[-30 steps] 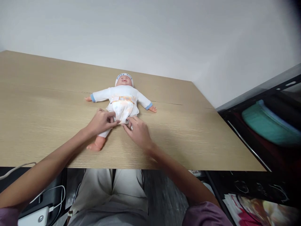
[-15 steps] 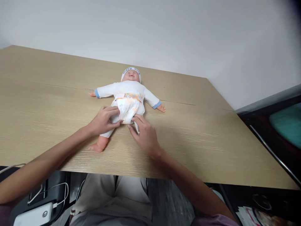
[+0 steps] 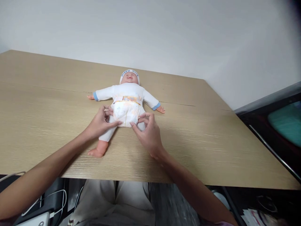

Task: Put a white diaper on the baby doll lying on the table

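A baby doll (image 3: 128, 92) in a white suit with blue cuffs and a white cap lies on its back on the light wooden table (image 3: 199, 131), arms spread. It wears a white diaper (image 3: 126, 111) with an orange band at the waist. My left hand (image 3: 101, 122) pinches the diaper's edge at the doll's left-side leg opening. My right hand (image 3: 148, 131) pinches the diaper's edge at the other leg opening and covers that leg. One bare doll foot (image 3: 96, 152) points toward me.
A white wall rises behind the table. To the right is a dark shelf with a teal object (image 3: 285, 121). Below the table's front edge are my lap in light trousers, white cables and a white device (image 3: 35, 219) at the lower left.
Both hands moved apart from the diaper's crotch to its two leg openings, and the diaper now looks spread wider and smoother. The camera view shifted slightly.
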Tool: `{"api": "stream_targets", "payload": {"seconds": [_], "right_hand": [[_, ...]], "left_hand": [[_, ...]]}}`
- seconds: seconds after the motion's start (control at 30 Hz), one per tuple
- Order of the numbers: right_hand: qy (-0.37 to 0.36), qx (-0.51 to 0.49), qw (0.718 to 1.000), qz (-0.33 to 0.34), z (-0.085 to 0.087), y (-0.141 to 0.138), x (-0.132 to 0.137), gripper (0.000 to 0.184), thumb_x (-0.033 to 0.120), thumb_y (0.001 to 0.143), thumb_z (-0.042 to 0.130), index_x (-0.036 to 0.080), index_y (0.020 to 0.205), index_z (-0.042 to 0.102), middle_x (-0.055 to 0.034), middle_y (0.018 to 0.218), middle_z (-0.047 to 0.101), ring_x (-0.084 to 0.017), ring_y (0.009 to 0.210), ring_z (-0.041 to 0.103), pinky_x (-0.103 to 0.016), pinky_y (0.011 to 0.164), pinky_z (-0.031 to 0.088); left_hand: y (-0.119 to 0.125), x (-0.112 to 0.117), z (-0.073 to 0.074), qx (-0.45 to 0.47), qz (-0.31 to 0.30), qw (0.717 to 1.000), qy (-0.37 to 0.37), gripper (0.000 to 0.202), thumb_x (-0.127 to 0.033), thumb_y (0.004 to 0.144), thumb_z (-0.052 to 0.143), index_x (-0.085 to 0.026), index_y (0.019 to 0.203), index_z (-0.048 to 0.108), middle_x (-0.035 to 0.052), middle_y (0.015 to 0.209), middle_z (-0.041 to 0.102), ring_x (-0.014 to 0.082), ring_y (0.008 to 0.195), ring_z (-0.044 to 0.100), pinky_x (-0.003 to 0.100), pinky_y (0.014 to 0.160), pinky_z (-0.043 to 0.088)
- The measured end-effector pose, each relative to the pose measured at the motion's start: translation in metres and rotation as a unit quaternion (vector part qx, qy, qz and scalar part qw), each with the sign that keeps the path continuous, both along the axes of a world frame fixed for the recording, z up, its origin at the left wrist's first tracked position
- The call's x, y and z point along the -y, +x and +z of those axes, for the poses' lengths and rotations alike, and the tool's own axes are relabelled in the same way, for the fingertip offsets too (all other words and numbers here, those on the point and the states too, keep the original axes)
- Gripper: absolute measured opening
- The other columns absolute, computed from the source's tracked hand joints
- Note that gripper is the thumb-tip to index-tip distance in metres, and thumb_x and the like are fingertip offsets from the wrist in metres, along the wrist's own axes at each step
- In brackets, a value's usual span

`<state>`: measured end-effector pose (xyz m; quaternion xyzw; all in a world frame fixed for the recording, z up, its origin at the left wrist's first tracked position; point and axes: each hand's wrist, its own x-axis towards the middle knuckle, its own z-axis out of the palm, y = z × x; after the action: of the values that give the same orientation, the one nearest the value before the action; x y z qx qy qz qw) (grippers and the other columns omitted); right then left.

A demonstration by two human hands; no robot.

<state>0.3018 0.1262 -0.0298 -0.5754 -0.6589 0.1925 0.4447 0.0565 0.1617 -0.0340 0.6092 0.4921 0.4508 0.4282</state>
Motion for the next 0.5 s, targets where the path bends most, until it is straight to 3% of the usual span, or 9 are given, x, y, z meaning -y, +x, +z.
{"api": "stream_targets", "payload": {"seconds": [0.13, 0.23, 0.3, 0.5], "right_hand": [[0.007, 0.032, 0.999, 0.008, 0.002, 0.003, 0.002, 0.027, 0.047, 0.096, 0.081, 0.028, 0.103, 0.063, -0.0061, 0.111, 0.084, -0.030, 0.110, 0.076, -0.046, 0.102, 0.056], [0.016, 0.055, 0.998, 0.007, 0.001, 0.004, 0.003, 0.023, 0.046, 0.098, 0.081, 0.028, 0.102, 0.068, -0.0056, 0.107, 0.085, -0.031, 0.104, 0.075, -0.047, 0.100, 0.056], [0.017, 0.062, 0.998, 0.006, 0.000, 0.005, 0.003, 0.022, 0.047, 0.099, 0.080, 0.028, 0.102, 0.071, -0.0050, 0.103, 0.086, -0.031, 0.100, 0.074, -0.047, 0.096, 0.056], [-0.004, 0.073, 0.997, 0.025, 0.004, 0.007, 0.006, 0.017, 0.045, 0.101, 0.080, 0.029, 0.106, 0.079, -0.0048, 0.097, 0.087, -0.033, 0.097, 0.070, -0.047, 0.092, 0.054]], "left_hand": [[-0.003, 0.004, 0.008, -0.055, -0.013, 0.998, -0.009, 0.054, -0.049, 0.077, 0.099, -0.023, 0.111, 0.066, 0.0027, 0.098, 0.073, 0.0198, 0.083, 0.060, 0.033, 0.075, 0.044], [-0.004, 0.005, 0.017, -0.115, -0.052, 0.991, 0.038, 0.038, -0.054, 0.088, 0.090, -0.022, 0.098, 0.073, 0.0025, 0.092, 0.072, 0.0202, 0.079, 0.059, 0.033, 0.070, 0.041], [-0.005, 0.006, 0.021, -0.143, -0.075, 0.986, 0.047, 0.038, -0.057, 0.093, 0.085, -0.021, 0.088, 0.073, 0.0011, 0.084, 0.068, 0.0189, 0.075, 0.055, 0.032, 0.068, 0.038], [-0.006, 0.006, 0.020, -0.046, -0.099, 0.993, -0.047, 0.041, -0.060, 0.093, 0.085, -0.022, 0.109, 0.079, 0.0063, 0.102, 0.078, 0.0245, 0.087, 0.068, 0.034, 0.072, 0.050]]}}
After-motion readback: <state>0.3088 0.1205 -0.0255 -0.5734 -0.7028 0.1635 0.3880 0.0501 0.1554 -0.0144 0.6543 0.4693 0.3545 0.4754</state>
